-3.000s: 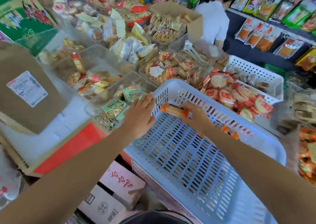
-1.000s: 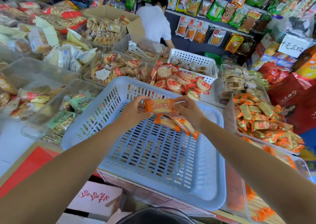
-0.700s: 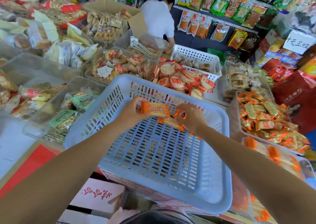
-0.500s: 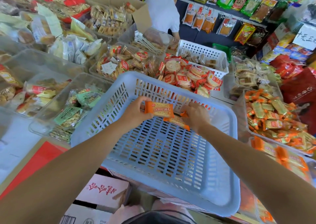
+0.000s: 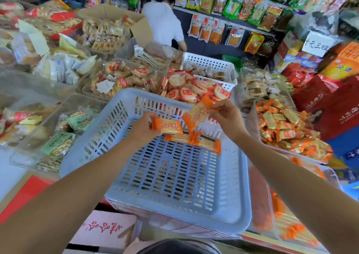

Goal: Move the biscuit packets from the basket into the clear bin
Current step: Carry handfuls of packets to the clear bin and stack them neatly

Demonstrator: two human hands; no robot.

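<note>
A pale blue slotted basket (image 5: 229, 205) sits in front of me. My left hand (image 5: 142, 130) pinches an orange biscuit packet (image 5: 168, 127) above the basket's far end. My right hand (image 5: 226, 115) pinches a second orange packet (image 5: 197, 113) by its upper end, raised and tilted over the basket's far right. Two more orange packets (image 5: 194, 140) lie on the basket floor under my hands. A clear bin (image 5: 250, 117) heaped with the same orange packets (image 5: 285, 129) stands just right of the basket.
Clear bins of other snacks stand left (image 5: 58, 135) and behind, with red round-biscuit packs (image 5: 190, 88) just past the basket. A white basket (image 5: 209, 65) sits farther back. A person in a white shirt (image 5: 164, 22) stands by the snack wall. Red boxes (image 5: 330, 102) are at right.
My right hand has lifted one packet up and to the right, off the basket floor. My left hand still holds its packet in about the same spot.
</note>
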